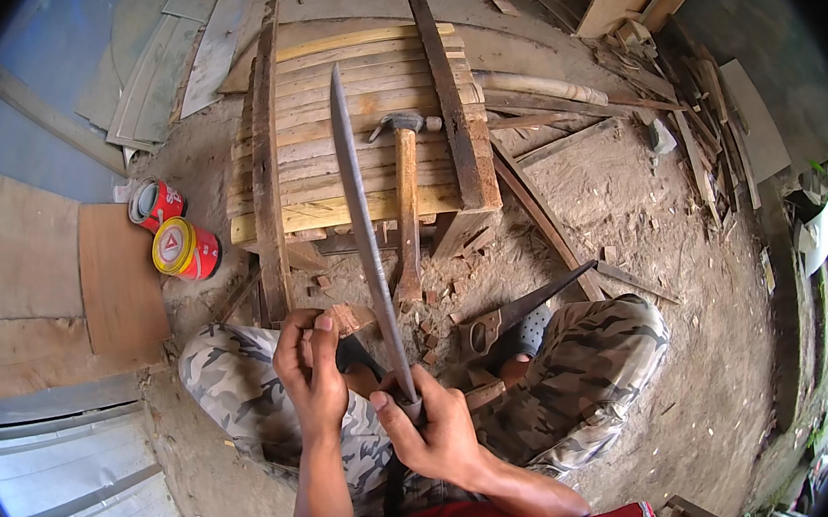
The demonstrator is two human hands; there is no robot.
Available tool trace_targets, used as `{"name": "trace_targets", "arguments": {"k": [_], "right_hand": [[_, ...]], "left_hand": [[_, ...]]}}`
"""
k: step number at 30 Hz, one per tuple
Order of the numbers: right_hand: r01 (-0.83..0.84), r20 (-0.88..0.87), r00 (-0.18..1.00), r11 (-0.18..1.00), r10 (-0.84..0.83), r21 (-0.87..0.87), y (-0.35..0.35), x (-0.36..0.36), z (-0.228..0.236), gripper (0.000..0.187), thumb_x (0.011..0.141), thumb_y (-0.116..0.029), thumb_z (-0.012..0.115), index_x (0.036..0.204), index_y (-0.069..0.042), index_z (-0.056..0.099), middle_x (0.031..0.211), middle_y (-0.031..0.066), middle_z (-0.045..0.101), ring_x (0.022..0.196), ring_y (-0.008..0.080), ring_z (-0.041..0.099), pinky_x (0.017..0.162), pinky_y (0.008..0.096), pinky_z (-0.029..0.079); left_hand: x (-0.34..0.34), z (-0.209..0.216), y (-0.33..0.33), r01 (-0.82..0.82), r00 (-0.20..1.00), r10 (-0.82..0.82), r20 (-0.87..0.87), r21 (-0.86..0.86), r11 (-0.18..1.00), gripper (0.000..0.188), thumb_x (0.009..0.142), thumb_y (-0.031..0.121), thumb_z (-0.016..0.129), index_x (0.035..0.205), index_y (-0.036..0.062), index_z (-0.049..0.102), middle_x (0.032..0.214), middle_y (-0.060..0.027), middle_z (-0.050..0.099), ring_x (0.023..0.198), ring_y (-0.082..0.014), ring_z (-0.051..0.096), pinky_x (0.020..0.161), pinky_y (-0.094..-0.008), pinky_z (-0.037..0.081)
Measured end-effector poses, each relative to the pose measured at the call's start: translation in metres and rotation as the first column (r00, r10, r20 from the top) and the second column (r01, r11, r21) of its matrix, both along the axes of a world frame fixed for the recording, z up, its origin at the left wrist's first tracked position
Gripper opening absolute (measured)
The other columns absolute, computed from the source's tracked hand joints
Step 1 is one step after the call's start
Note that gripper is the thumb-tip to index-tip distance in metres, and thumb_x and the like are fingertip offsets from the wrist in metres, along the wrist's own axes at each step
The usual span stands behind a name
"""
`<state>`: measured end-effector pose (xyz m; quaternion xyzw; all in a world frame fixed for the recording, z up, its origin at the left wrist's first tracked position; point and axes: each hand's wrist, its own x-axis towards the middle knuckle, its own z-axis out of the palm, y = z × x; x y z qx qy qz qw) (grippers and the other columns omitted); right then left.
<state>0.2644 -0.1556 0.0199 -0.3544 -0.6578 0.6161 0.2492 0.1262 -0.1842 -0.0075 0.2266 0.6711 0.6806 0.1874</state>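
My right hand (432, 426) is wrapped round the handle of a machete (361, 204). Its long blade points up and away from me, passing in front of a slatted wooden bench (322, 133). To the left of the blade, my left hand (312, 368) is closed, with a small wood block (352, 318) pinched at its fingertips. The block and the blade look apart. A claw hammer (407, 184) rests with its head on the slats and its wooden handle toward me. By my right leg lies a handsaw (519, 310), its blade slanting up to the right.
Two red paint cans (186, 250) stand left of the bench. Small wood offcuts (428, 341) lie between my crossed legs. Scrap planks (695, 122) pile along the right wall, and a long wooden strip (550, 220) lies on the dirt floor. Panels (8, 238) lean at the left.
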Motion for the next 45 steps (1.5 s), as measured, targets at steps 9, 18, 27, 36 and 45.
{"name": "trace_targets", "arguments": {"k": [9, 18, 27, 36, 45], "right_hand": [[-0.039, 0.053, 0.998, 0.996, 0.043, -0.074, 0.002, 0.000, 0.004, 0.025, 0.096, -0.022, 0.065, 0.103, 0.000, 0.057, 0.064, 0.0206, 0.061, 0.063, 0.0409, 0.067, 0.055, 0.0430, 0.050], [-0.059, 0.119, 0.990, 0.992, 0.073, -0.116, 0.001, -0.001, -0.009, 0.027, 0.097, -0.025, 0.067, 0.094, 0.001, 0.058, 0.056, 0.0104, 0.053, 0.047, 0.0179, 0.055, 0.047, 0.0369, 0.042], [0.028, -0.022, 0.999, 0.999, -0.028, -0.015, 0.003, 0.003, 0.008, 0.025, 0.099, -0.023, 0.064, 0.094, 0.000, 0.057, 0.055, 0.0041, 0.054, 0.047, 0.0111, 0.052, 0.046, 0.0323, 0.042], [-0.119, 0.204, 0.968, 0.984, 0.144, -0.133, 0.012, 0.000, 0.000, 0.030, 0.099, -0.026, 0.063, 0.111, 0.001, 0.059, 0.060, 0.0176, 0.058, 0.053, 0.0325, 0.064, 0.052, 0.0419, 0.047], [-0.013, 0.044, 0.999, 0.997, 0.017, -0.078, 0.011, 0.008, 0.019, 0.022, 0.099, -0.022, 0.064, 0.100, 0.000, 0.058, 0.057, 0.0049, 0.055, 0.048, 0.0136, 0.056, 0.047, 0.0313, 0.043]], "left_hand": [[0.002, 0.003, 0.002, -0.055, 0.998, 0.055, 0.019, 0.007, 0.998, 0.021, 0.098, 0.018, 0.063, 0.087, 0.0008, 0.057, 0.076, 0.0031, 0.052, 0.070, -0.0048, 0.043, 0.063, -0.0223, 0.034], [0.000, -0.001, -0.001, 0.089, 0.995, -0.090, 0.030, 0.019, 0.996, 0.020, 0.099, 0.018, 0.063, 0.089, 0.0016, 0.058, 0.076, 0.0039, 0.052, 0.069, -0.0042, 0.041, 0.061, -0.0221, 0.033], [0.000, 0.002, 0.007, -0.009, 0.994, 0.004, -0.105, -0.045, 0.999, 0.019, 0.100, 0.017, 0.062, 0.089, 0.0023, 0.058, 0.073, 0.0048, 0.049, 0.066, -0.0039, 0.037, 0.059, -0.0219, 0.029], [0.003, 0.006, 0.011, 0.039, 0.998, -0.040, -0.048, -0.027, 0.999, 0.019, 0.100, 0.015, 0.062, 0.088, 0.0009, 0.057, 0.072, 0.0040, 0.052, 0.064, -0.0036, 0.039, 0.059, -0.0218, 0.033], [0.004, 0.002, 0.014, 0.016, 0.984, -0.025, -0.177, -0.051, 0.999, 0.018, 0.100, 0.015, 0.061, 0.089, 0.0010, 0.056, 0.071, 0.0019, 0.050, 0.066, -0.0064, 0.040, 0.061, -0.0238, 0.035]]}}
